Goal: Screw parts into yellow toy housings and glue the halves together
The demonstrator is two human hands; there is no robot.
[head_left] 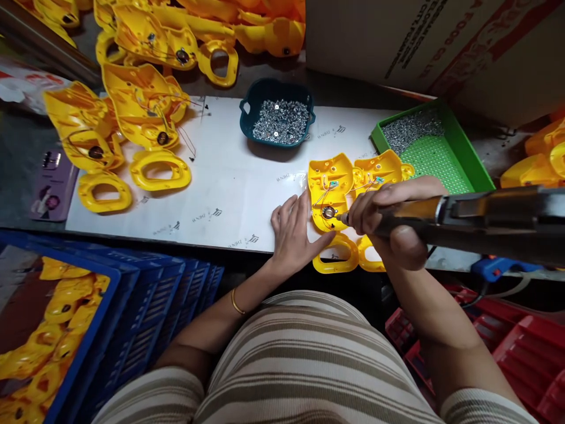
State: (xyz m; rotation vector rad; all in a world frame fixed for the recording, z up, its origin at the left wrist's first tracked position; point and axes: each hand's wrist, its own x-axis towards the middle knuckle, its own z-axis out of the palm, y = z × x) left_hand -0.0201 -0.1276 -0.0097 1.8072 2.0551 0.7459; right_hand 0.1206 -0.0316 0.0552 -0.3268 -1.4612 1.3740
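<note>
Yellow plastic shell halves (339,197) lie open toward the right of the white printed board (247,194), long axes running near to far. My right fingers wrap tightly round a power screwdriver (477,218); its length runs right to left, the bit pointing left at the round speaker (328,212). My left hand (293,235) rests against the left half, thumb spread from the fingers. Farther off stand a screw-filled teal basket (265,91), a green basket (450,156) and a cardboard box (375,35); blue crates (145,277) sit near left, red crates (525,347) near right.

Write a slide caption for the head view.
Right hand holds a driver to a yellow shell; left hand beside it.
</note>
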